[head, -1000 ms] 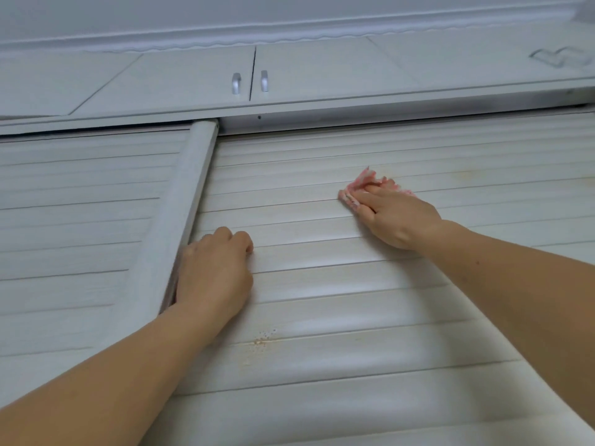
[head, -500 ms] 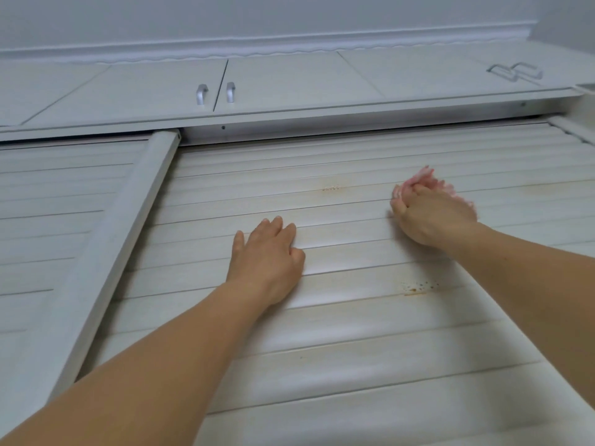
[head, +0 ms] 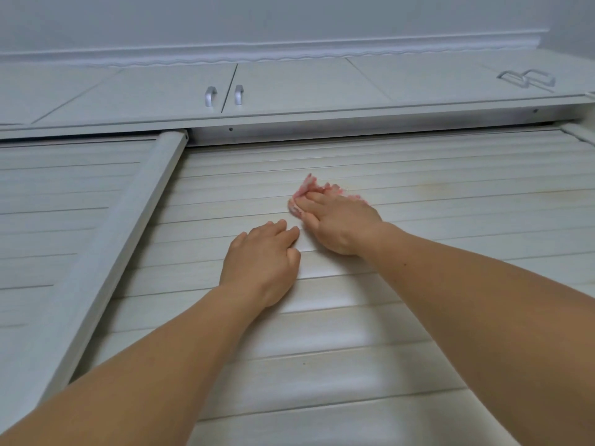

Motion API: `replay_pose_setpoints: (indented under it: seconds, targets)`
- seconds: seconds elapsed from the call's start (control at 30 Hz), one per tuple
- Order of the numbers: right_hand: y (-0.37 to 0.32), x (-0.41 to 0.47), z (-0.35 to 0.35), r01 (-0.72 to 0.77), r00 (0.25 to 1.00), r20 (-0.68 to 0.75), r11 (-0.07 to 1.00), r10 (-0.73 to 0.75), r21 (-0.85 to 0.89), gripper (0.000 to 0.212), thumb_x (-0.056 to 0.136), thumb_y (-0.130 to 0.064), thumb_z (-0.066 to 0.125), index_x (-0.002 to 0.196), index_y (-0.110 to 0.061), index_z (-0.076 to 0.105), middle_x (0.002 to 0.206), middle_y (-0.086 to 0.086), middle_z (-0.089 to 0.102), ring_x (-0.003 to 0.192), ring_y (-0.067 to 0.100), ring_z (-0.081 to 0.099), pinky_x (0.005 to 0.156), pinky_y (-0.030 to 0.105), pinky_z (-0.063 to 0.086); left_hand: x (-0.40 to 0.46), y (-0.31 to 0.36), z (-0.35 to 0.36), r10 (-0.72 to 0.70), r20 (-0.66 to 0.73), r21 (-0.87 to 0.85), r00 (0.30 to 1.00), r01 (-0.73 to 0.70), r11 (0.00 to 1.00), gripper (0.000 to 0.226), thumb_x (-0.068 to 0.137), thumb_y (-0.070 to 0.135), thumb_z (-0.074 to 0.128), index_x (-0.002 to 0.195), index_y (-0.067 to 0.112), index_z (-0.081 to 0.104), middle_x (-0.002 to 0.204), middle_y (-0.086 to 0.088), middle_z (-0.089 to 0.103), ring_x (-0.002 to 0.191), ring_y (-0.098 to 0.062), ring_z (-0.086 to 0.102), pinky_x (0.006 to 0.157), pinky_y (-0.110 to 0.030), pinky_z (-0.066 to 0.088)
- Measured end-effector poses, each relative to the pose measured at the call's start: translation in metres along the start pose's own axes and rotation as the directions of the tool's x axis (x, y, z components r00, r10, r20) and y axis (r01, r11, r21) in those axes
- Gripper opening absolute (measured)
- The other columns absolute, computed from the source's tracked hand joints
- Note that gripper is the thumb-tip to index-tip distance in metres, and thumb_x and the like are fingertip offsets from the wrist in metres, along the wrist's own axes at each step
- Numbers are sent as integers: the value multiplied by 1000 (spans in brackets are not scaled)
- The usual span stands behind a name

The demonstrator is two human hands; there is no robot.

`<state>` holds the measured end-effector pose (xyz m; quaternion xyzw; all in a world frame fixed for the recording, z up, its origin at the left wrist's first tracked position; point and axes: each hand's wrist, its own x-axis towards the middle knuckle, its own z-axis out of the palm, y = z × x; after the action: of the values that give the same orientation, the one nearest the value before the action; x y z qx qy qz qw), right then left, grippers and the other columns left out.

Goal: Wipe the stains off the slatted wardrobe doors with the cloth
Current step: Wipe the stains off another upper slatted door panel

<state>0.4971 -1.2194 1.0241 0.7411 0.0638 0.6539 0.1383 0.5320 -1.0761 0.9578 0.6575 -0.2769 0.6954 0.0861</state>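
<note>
Head view looks up along a whitewashed slatted wardrobe door (head: 354, 317) made of wide horizontal slats with a faint wood grain and thin dark grooves between them. A crumpled pink-and-white cloth (head: 309, 188) is bunched against one of the upper slats of this door, its frayed edges poking out above and to the left of the right hand (head: 341, 220). That hand lies over the cloth with its fingers curled around the wad, pinning it to the slat; the forearm runs down toward the lower right corner. Just below and left of the cloth, the left hand (head: 264, 259) rests palm-down on the same door, fingers straight and close together, holding nothing, its fingertips almost touching the right hand's heel. A faint yellowish smear (head: 428, 188) shows on the slats to the right of the cloth. Left of the cloth, a rounded pale vertical door stile (head: 128, 233) overlaps a second slatted door (head: 64, 194) set further back. Above the cloth runs a smooth white top rail (head: 354, 123), then flat white upper cabinet doors (head: 306, 82) with two small curved metal handles (head: 224, 95) side by side, and another handle pair (head: 528, 79) far to the right.
</note>
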Motion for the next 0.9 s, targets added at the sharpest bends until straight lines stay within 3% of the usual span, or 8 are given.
replay_pose_setpoints:
  seconds: [0.37, 0.53, 0.7, 0.9]
  targets:
    - [89, -21, -15, -303, 952, -48, 953, 301, -20, 56, 100, -50, 6, 148, -28, 25, 159, 0, 12, 145, 30, 11, 114, 53, 18, 0, 0, -2, -19, 20, 6, 1000, 18, 1000, 47, 97, 24, 28, 142, 32, 36, 153, 8, 26, 138, -14, 23, 110, -32, 19]
    - [101, -17, -12, -436, 900, -29, 900, 435, -14, 59, 98, -50, 7, 147, -23, 23, 158, 5, 12, 144, 36, 10, 108, 64, 21, -1, 0, 0, -17, 23, 3, 1000, 17, 1000, 48, 96, 25, 29, 143, 31, 34, 153, 8, 25, 138, -14, 22, 111, -32, 19]
    - [55, -3, -13, -371, 928, -36, 929, 370, -18, 51, 101, -42, 12, 146, -21, 26, 154, 2, 21, 137, 34, 18, 102, 65, 25, -1, -1, 0, 1, 27, 11, 1000, -1, 1000, 47, 96, 26, 29, 142, 29, 34, 153, 6, 26, 137, -16, 24, 110, -33, 19]
    - [-14, 19, -8, -198, 979, -52, 979, 196, -48, 45, 102, -40, 16, 138, -27, 40, 144, 2, 31, 129, 30, 24, 95, 54, 27, 0, -4, 0, 20, 27, 29, 999, -21, 999, 47, 94, 28, 31, 141, 31, 37, 151, 6, 29, 136, -17, 26, 109, -34, 21]
